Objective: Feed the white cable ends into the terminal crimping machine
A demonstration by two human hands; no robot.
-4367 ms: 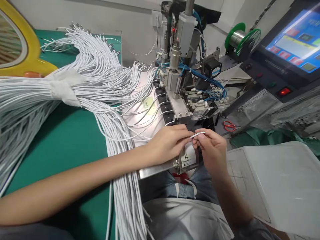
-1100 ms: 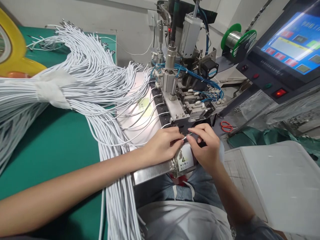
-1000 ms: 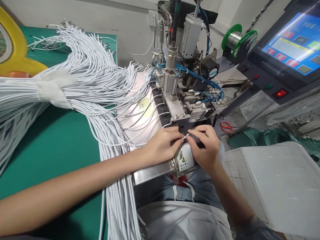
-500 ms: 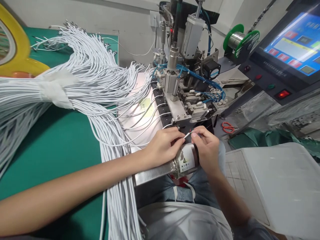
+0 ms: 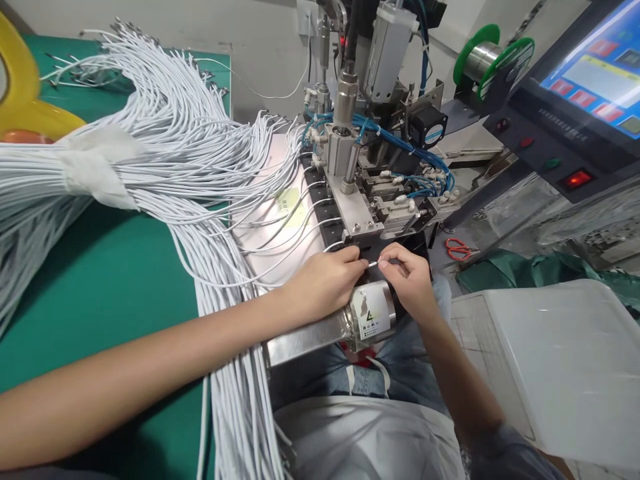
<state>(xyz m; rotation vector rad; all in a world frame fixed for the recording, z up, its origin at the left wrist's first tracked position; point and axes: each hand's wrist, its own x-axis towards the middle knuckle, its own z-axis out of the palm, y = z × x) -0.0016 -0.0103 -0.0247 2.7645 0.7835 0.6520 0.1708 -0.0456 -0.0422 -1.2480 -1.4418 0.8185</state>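
Note:
A white cable (image 5: 373, 265) runs between my two hands in front of the machine. My left hand (image 5: 333, 275) is closed on it, fingers pinched close to its end. At the tip, the thumb and forefinger of my right hand (image 5: 407, 275) pinch the thin wire ends, which the fingers mostly hide. Just beyond both hands stands the machine (image 5: 353, 210) with metal cylinders and blue air tubes. Several white cables lie in the slots of its black rail (image 5: 323, 207). Below my hands is a metal cylinder with a white label (image 5: 373, 310).
A big bundle of white cables (image 5: 165, 120), wrapped with a pale band (image 5: 100, 167), lies on the green table (image 5: 100, 287). A solder wire spool (image 5: 483, 61) and a control screen (image 5: 595, 80) stand at right. Red-handled scissors (image 5: 457, 249) and a white bin lid (image 5: 580, 360) are also on the right.
Both hands have moved slightly up toward the machine with the cable. The red wire end that showed before is now mostly covered by my right fingers. The view has shifted a little.

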